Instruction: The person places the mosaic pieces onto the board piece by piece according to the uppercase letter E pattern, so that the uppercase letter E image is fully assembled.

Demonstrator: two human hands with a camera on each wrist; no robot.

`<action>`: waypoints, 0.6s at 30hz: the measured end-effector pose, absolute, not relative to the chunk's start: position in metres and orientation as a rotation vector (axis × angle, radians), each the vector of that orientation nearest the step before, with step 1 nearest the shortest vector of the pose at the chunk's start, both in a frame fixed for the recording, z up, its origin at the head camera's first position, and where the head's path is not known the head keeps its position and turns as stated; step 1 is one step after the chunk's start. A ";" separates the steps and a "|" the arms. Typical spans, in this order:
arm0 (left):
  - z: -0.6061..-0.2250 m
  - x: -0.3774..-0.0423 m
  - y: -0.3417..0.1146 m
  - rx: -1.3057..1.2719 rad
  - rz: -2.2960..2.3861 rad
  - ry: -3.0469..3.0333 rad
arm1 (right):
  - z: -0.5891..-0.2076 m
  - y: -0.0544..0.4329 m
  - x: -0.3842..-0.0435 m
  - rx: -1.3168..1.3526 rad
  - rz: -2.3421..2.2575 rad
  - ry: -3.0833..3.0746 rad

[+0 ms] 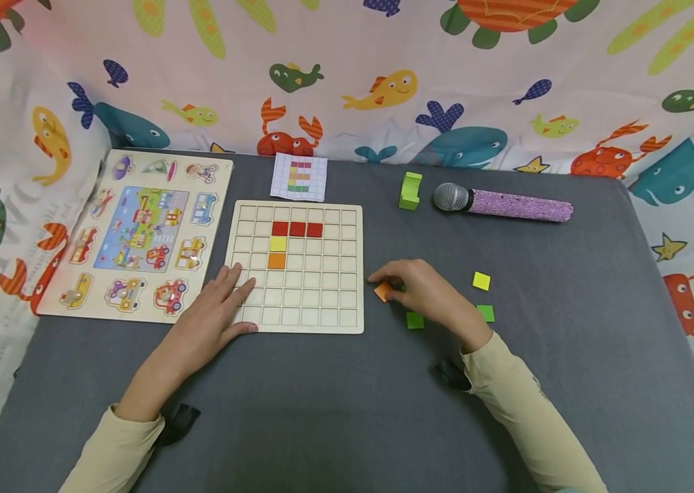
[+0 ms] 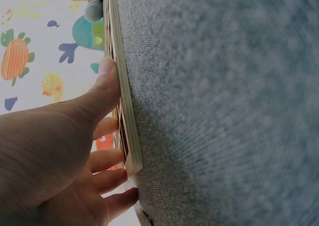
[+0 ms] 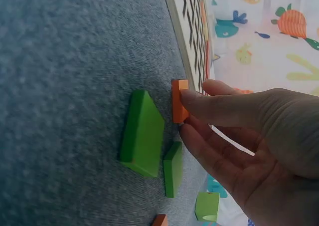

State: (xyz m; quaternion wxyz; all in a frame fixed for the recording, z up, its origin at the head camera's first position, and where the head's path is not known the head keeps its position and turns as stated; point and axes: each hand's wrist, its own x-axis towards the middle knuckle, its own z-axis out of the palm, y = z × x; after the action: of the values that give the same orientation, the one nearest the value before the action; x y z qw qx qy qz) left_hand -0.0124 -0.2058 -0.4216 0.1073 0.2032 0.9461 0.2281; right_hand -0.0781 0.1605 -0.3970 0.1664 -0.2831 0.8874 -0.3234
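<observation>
Right hand pinching orange tile at its fingertips — grid board just left of that hand. Left hand relaxed — fingers resting on grid board's left edge.

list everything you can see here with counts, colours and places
table: 1, grey, across the view
grid board: 1, pale, mid-table
red tiles: 3, red, in a row on the grid board
placed yellow tile: 1, yellow, below the leftmost red
placed orange tile: 1, orange, below that yellow
loose green tiles: 3, green, one lighter, right of the grid board
loose yellow tile: 1, yellow, far right
held orange tile: 1, orange, in the right hand
orange piece: 1, orange, cut off, right wrist view's bottom edge
block: 1, light green, left of microphone
microphone: 1, pink-purple, grey head, back right
pattern card: 1, white, behind grid board
puzzle board: 1, cream, left
patterned cloth: count unclear, pale, behind
sleeves: 2, beige, forearms
hands: 2, left touching grid board
</observation>
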 end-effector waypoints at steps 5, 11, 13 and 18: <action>-0.421 -0.012 -0.206 0.599 0.679 2.785 | -0.399 0.161 -0.076 -0.842 -0.897 2.539; -0.422 -0.012 -0.206 0.601 0.682 2.786 | -0.397 0.159 -0.076 -0.865 -0.878 2.557; -0.422 -0.012 -0.206 0.599 0.684 2.783 | -0.394 0.158 -0.077 -0.858 -0.880 2.555; -0.422 -0.012 -0.206 0.597 0.689 2.783 | -0.386 0.150 -0.085 -0.854 -0.935 2.552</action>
State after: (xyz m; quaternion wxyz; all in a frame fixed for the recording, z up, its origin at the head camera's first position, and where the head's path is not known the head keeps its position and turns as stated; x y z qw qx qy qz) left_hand -0.0117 -0.2062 -0.4219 0.1066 0.2028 0.9449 0.2339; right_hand -0.0846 0.1501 -0.3856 0.1458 -0.2964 0.8863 -0.3247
